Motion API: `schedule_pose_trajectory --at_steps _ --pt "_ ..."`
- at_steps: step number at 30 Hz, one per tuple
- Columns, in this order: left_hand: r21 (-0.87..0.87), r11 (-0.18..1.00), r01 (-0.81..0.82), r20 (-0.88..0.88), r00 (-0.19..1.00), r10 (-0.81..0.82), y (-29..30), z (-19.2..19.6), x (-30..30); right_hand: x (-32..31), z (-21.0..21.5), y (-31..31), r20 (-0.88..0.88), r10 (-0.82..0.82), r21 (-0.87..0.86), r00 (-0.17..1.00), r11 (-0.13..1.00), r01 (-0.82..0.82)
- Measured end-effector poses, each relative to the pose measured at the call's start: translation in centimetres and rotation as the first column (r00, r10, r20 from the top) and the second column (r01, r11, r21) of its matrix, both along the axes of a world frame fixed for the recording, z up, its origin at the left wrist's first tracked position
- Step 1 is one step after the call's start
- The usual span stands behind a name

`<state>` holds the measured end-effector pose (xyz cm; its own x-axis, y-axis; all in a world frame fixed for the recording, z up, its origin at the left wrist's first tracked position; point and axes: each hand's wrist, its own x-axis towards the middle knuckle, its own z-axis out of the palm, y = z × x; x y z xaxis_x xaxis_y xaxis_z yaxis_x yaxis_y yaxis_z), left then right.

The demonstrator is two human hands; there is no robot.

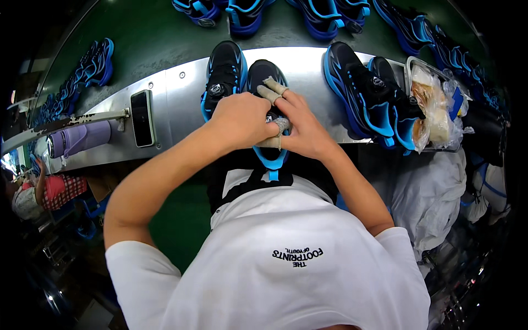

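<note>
A black and blue sneaker (265,70) lies on the metal edge in front of me, toe pointing away and its light blue heel collar toward me. Over its left side and tongue, my left hand (242,118) is closed, fingers curled under and mostly hidden; the thumb reaches toward the right hand. My right hand (304,129) grips the same shoe from the right, with beige covers on fingers lying across the upper. What lies between the two hands is hidden. Close by on the left stands another sneaker (224,69) with a round emblem on its tongue.
To the right are a pair of sneakers (352,82) and a metal tray (408,74) with plastic-wrapped items. A phone (142,118), a metal bar (71,125) and a lilac bottle (82,137) are at left. More shoes (245,19) line the green surface (159,38). Someone in a checked garment (65,193) is far left.
</note>
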<state>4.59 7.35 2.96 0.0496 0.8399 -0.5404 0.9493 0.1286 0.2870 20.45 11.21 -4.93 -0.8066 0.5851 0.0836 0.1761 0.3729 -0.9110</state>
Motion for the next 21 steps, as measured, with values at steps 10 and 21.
schedule_pose_trajectory --at_steps 10,21 --pt "0.378 0.919 -0.109 0.231 0.973 0.021 -3.3 -0.7 -0.6 1.1 -0.3 1.5 -0.078 0.090 -0.037 0.993 0.995 -0.093" --pt "-0.777 0.361 -0.516 0.577 -0.353 0.737 -10.3 -0.6 3.2 -0.1 3.5 0.6 -0.011 0.058 -0.218 0.998 0.974 -0.059"
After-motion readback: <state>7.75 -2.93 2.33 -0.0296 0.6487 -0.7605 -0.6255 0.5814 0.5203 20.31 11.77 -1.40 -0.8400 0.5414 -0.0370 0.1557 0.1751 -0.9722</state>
